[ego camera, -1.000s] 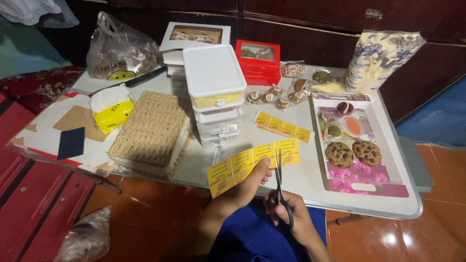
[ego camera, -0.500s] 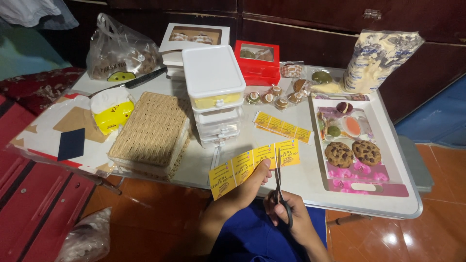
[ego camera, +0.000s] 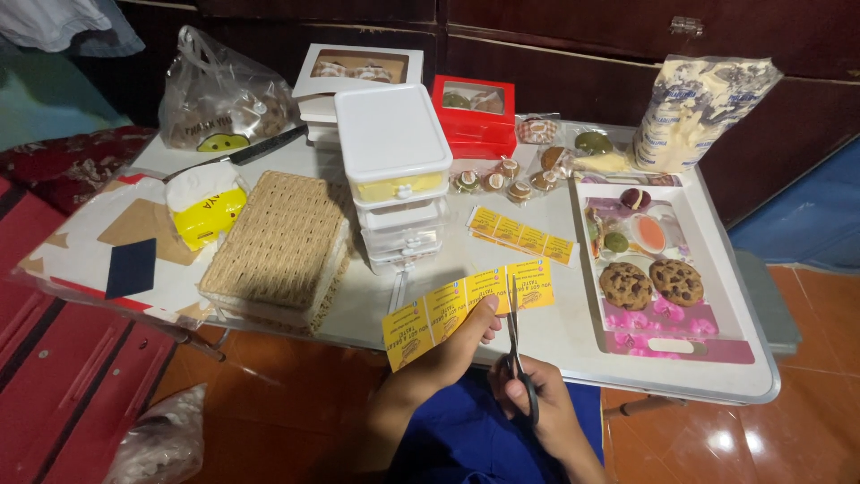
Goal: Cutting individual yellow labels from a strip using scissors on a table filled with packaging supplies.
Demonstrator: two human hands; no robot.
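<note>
Mid-cut: my left hand (ego camera: 448,345) pinches the yellow label strip (ego camera: 466,309) over the table (ego camera: 555,345) edge, right hand (ego camera: 537,408) closed on scissors (ego camera: 517,345) astride it; next snip needs blades aligned between labels.

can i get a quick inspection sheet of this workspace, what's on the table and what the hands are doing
surface: pale folding table, crowded, standing on a tiled floor
job's things: yellow label strip held up by the left hand; scissors in the right hand, blades across the strip
clutter: second label strip, stacked clear containers, woven tray, tray of cookies, red box, white window box, wrapped sweets, plastic bags, knife
grippers: both hands bare, each gripping its item
cables: nothing seen
surroundings: dark wooden cabinets behind, red patterned fabric at left
</note>
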